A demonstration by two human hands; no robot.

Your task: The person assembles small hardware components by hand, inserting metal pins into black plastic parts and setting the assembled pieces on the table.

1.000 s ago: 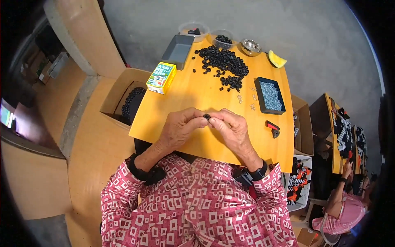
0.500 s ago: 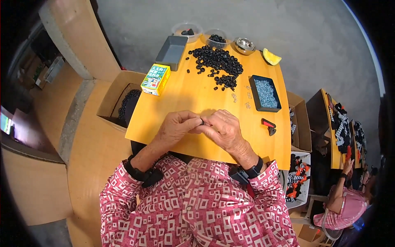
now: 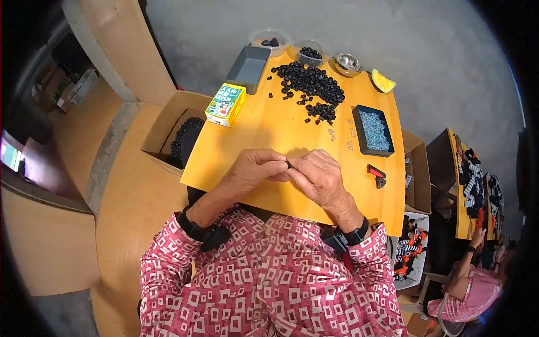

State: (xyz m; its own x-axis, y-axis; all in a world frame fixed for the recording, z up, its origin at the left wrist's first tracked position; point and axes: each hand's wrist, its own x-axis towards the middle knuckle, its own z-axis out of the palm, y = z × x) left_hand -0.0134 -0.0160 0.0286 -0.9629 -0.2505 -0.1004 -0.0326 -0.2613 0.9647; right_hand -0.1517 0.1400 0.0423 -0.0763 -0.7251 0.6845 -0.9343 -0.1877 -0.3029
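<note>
Above the near part of the yellow table (image 3: 268,132), both my hands meet with their fingertips together. My left hand (image 3: 254,170) pinches a small black piece (image 3: 288,164) between thumb and finger; it resembles the ring-shaped parts in the pile, but most of it is covered. Thumb and fingers of my right hand (image 3: 321,178) are closed right beside that piece, and whatever they grip is hidden. Farther back lies a heap of small black ring-shaped parts (image 3: 314,85). Several tiny clear or metal bits (image 3: 332,135) are scattered at its right.
A black tray of small pale-blue pieces (image 3: 374,132) and a red-and-black tool (image 3: 377,172) lie at right. At left are a yellow-green box (image 3: 226,104), a grey tray (image 3: 245,68) and a carton (image 3: 159,128). Bowls and a yellow wedge (image 3: 383,81) line the back. Another person (image 3: 470,289) sits at right.
The whole scene has shifted slightly rightward in the view. My hands stay together at the small black piece, with little change in the fingers.
</note>
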